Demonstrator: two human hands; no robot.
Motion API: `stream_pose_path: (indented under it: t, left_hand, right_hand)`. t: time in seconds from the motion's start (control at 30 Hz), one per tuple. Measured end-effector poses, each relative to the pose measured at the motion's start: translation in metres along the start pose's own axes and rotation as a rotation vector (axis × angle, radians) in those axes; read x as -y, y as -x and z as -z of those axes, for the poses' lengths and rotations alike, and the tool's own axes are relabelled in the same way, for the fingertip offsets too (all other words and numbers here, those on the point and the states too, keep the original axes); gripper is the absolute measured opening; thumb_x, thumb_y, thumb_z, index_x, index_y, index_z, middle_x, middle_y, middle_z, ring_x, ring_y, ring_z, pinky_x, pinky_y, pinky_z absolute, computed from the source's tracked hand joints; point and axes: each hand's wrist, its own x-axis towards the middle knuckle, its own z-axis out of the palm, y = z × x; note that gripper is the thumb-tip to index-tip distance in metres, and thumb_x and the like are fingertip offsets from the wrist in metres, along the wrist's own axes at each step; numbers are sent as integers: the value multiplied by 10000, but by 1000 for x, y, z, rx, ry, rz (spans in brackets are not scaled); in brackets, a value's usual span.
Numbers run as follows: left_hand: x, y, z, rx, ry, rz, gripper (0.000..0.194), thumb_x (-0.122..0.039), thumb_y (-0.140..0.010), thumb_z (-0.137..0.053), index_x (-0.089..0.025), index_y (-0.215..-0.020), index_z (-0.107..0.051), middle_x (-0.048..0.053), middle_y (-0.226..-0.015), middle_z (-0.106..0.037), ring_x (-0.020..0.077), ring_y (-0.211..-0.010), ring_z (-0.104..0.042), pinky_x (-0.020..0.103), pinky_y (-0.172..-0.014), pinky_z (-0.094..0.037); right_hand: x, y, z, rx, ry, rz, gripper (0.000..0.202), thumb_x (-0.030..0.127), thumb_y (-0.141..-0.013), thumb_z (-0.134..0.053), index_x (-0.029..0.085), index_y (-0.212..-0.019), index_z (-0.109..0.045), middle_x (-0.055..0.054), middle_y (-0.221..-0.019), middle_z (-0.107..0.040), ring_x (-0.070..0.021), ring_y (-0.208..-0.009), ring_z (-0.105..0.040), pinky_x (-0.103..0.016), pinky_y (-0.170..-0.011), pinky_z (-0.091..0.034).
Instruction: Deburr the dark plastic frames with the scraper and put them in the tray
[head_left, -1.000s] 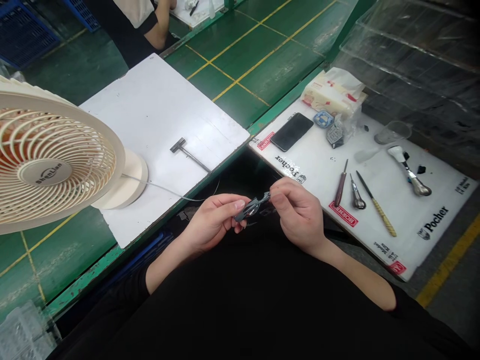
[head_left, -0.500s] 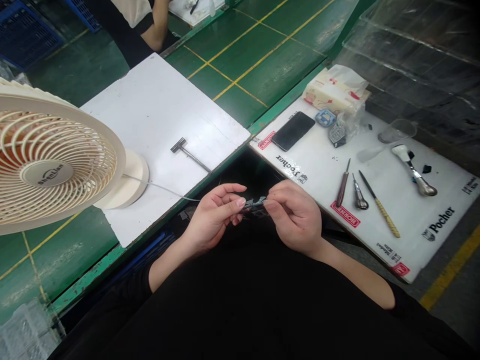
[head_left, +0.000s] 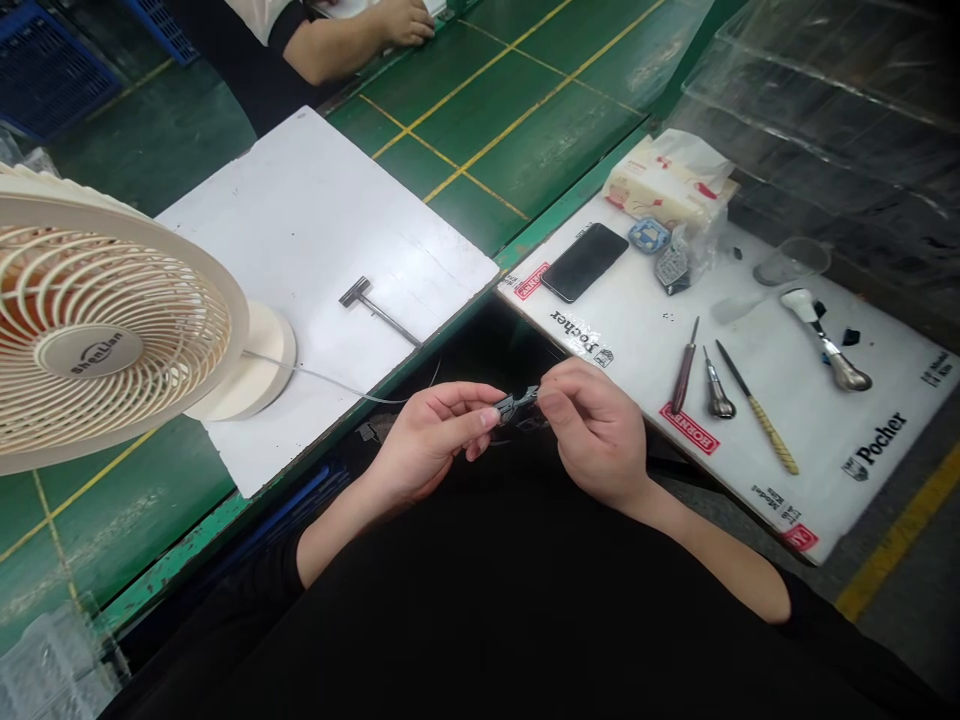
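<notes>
A small dark grey plastic part (head_left: 513,403) is stretched between my two hands, in front of my black top. My left hand (head_left: 439,435) pinches its left end between thumb and fingers. At the other end, my right hand (head_left: 592,430) grips it with thumb and curled index finger, which hide that tip. Beyond my left hand, a grey T-shaped piece (head_left: 382,312) lies on the white board (head_left: 300,220). To the right of my right hand are a dark-handled screwdriver (head_left: 685,370), a short metal-handled awl (head_left: 718,390) and a file with a yellow handle (head_left: 757,405).
A cream fan (head_left: 90,350) fills the left side, its cable running toward my left hand. The right board (head_left: 780,480) carries a phone (head_left: 585,262), a tissue pack (head_left: 667,180), a clear cup (head_left: 791,260) and a metal tool (head_left: 832,345). A co-worker's arm (head_left: 352,45) rests at the far bench.
The grey part has come up slightly and turned in my fingers, showing more of itself. Across the bench, the co-worker's forearm and hand have reached to the right into view.
</notes>
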Motion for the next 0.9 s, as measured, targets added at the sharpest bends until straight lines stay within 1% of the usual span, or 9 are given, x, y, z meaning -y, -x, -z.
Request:
stream_pose_path:
  t: [0.1,0.27,0.4,0.5,0.6,0.7,0.77,0.83,0.9]
  left_hand:
    - [-1,0,0,-5,27,30,326,-328,-901,-1071,-179,-1158,-936,20,-827,-788,86,-628,-677,185,-583,-552]
    - [-2,-1,0,10,109,91,346,-423,-926,-1039,-161,-1129,-941,58,-855,-810,124,-655,-712,206,-555,-574]
    - [2,0,4,50,62,63,321,-353,-912,-1061,-189,-1166,-951,37,-868,-803,97,-665,-690,194,-602,-575]
    - [6,1,7,84,-28,3,358,-274,-890,-1075,-224,-1219,-942,34,-990,-831,79,-704,-673,191,-643,-578]
    - [8,1,8,72,-109,-45,425,-292,-923,-1055,-253,-1321,-910,62,-1146,-849,119,-849,-740,210,-708,-613]
    - [10,1,7,17,-303,-185,592,-330,-934,-1049,-274,-1482,-833,91,-1240,-831,189,-1023,-783,277,-814,-668]
    - [12,0,6,-17,-565,-355,661,-377,-910,-1068,-277,-1511,-811,115,-1314,-816,220,-1058,-777,314,-815,-684]
    - [15,-4,7,-33,-842,-538,686,-427,-891,-1081,-279,-1504,-810,132,-1390,-813,258,-1099,-791,354,-821,-712]
    - [18,-9,8,-67,-1035,-688,680,-414,-914,-1064,-287,-1525,-792,131,-1438,-826,305,-1215,-816,431,-953,-749]
  right_hand:
    - [0,-1,1,19,-3,-3,218,293,-1186,-762,266,-976,-817,-14,-958,-754,-204,-856,-705,-388,-780,-585]
    - [-2,-3,1,17,-33,-51,259,354,-1201,-748,266,-970,-824,-24,-969,-762,-212,-860,-708,-392,-780,-587]
    - [-3,-3,1,22,-42,-66,242,346,-1194,-756,270,-977,-833,-18,-976,-765,-205,-857,-707,-382,-779,-583]
    - [-1,-3,1,30,-32,-78,218,313,-1177,-773,273,-976,-846,-8,-963,-761,-194,-852,-707,-368,-780,-580]
    - [3,-4,2,27,-20,-110,237,315,-1166,-778,269,-948,-858,-11,-949,-769,-193,-843,-711,-366,-778,-578]
    - [7,-7,-1,14,-6,-212,347,379,-1164,-783,255,-846,-843,-18,-870,-773,-198,-784,-698,-370,-734,-557]
    - [9,-9,-4,-25,15,-304,406,439,-1149,-803,249,-792,-837,-23,-818,-787,-205,-749,-702,-372,-706,-544]
    - [10,-11,-9,-80,18,-376,404,484,-1121,-832,246,-796,-863,-28,-809,-817,-215,-741,-726,-367,-695,-551]
    - [9,-13,-13,-118,-7,-410,394,515,-1100,-847,242,-819,-887,-29,-811,-837,-216,-732,-744,-355,-687,-562]
